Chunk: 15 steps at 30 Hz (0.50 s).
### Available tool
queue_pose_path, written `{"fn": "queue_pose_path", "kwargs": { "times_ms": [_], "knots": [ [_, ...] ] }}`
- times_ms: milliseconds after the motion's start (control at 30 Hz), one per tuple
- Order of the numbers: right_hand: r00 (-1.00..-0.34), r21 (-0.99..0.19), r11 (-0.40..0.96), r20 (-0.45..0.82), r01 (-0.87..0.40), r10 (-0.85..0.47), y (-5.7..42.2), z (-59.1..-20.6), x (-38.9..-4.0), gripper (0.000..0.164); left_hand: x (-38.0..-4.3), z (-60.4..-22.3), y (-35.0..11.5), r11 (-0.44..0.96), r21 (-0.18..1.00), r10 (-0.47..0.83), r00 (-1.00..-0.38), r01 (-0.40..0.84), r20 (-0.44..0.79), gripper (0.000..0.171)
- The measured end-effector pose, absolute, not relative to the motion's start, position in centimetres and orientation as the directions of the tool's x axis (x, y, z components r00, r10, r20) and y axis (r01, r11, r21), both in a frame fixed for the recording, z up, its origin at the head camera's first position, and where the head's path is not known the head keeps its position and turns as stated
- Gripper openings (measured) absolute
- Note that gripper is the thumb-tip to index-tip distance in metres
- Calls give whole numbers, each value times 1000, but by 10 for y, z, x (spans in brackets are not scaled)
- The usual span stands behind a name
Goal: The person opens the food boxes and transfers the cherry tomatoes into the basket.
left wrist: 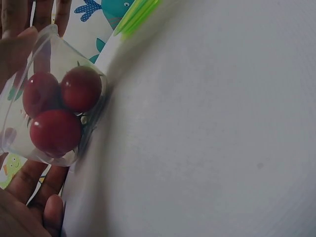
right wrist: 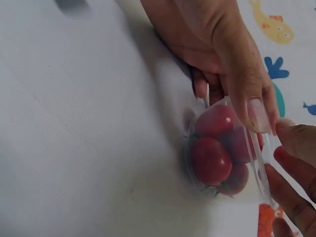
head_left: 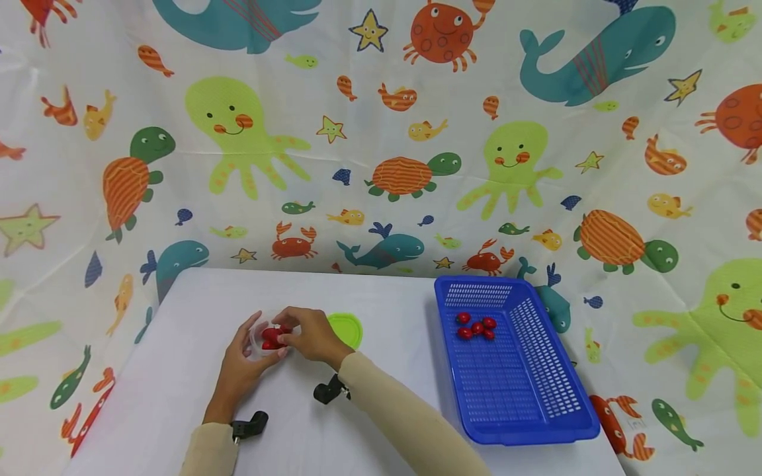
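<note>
My left hand holds a clear plastic tub from its side, with the thumb along the near edge. Several small red tomatoes with green stem ends lie inside the tub. Over the tub's mouth, my right hand reaches in from the right, its fingertips close to the tomatoes. In the right wrist view its thumb and fingers are spread at the rim, and no tomato shows between them. A bright green round lid lies on the table beside the tub, partly covered by the right hand.
A blue perforated basket stands on the right of the white table. Several more red tomatoes sit toward its far end. Behind the table hangs a curtain printed with sea animals.
</note>
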State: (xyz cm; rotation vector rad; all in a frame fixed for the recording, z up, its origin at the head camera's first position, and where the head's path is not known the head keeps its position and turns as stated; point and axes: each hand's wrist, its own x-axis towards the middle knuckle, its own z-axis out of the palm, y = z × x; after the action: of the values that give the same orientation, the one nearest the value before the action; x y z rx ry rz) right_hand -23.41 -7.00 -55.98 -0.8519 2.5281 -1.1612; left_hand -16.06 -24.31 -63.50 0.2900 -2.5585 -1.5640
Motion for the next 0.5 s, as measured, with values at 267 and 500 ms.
{"fn": "queue_pose_path", "kwargs": {
  "times_ms": [267, 500],
  "knots": [
    [-804, -728, 538, 31, -425, -594, -81, -567, -236, 32, -160, -631, -244, 447, 884, -234, -972, -136, -31, 102],
    [-821, -729, 544, 42, -415, -570, -89, -574, -237, 31, -160, -630, -243, 447, 885, -237, -971, -132, -25, 101]
  ]
}}
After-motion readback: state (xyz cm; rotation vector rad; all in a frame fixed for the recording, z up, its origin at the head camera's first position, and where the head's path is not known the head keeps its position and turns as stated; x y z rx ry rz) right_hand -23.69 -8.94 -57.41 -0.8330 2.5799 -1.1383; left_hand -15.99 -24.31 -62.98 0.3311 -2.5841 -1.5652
